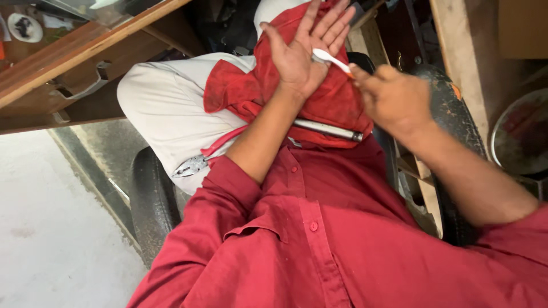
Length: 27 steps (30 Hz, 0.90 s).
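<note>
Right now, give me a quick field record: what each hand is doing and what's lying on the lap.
left hand: open, palm up, over a red cloth
right hand: pinching a small white tool, its tip on the left palm
pliers: red-handled, lying on the lap
metal rod: lying across the lap under the cloth's edge

Shirt (319,239): plain dark red. Cloth (337,97) on lap: red, unpatterned. Trousers (165,108): pale grey-white. Pliers (197,162): silver jaws, red handles. Metal rod (328,130): silver, dark tip. Small spoon-like piece (328,58): white with orange end. Tyre (149,202): black. Workbench (68,63): brown wood.
</note>
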Motion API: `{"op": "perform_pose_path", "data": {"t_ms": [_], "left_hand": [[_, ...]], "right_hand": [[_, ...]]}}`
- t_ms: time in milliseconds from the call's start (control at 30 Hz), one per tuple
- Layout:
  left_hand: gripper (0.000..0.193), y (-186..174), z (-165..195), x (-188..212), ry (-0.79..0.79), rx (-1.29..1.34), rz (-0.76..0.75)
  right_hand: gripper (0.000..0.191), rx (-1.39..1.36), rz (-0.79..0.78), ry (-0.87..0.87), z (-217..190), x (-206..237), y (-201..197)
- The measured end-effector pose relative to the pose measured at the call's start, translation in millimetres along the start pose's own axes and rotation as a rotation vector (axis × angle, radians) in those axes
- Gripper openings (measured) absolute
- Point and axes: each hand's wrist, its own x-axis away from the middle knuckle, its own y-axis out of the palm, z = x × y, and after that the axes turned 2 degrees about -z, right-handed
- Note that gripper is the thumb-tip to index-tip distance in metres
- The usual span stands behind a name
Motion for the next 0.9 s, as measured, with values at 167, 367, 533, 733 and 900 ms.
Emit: {"op": "perform_pose_path", "data": {"t_ms": [167,367,533,733,900], "left_hand": [[0.123,2,-1,0,0.029,0.06,0.09],[0.123,3,0,0,0.012,0.061,0.044],[0.127,4,1,1,0.022,0.054,0.057],[0.13,3,3,2,0.019,0.078,0.013],[0.129,3,5,3,-0.003,0.08,0.057]], "right_hand": [[0.04,-0.102,-0.064,-0.087,-4,-1,-12],[0.035,-0.209,-0.046,0.003,-9,3,3],[0.034,-0.293,-0.115,0.003,-14,7,-10],[0.032,-0.304,-0.101,0.016,-7,13,-18],[0.029,-0.562,-0.158,0.199,3,4,-25]]}}
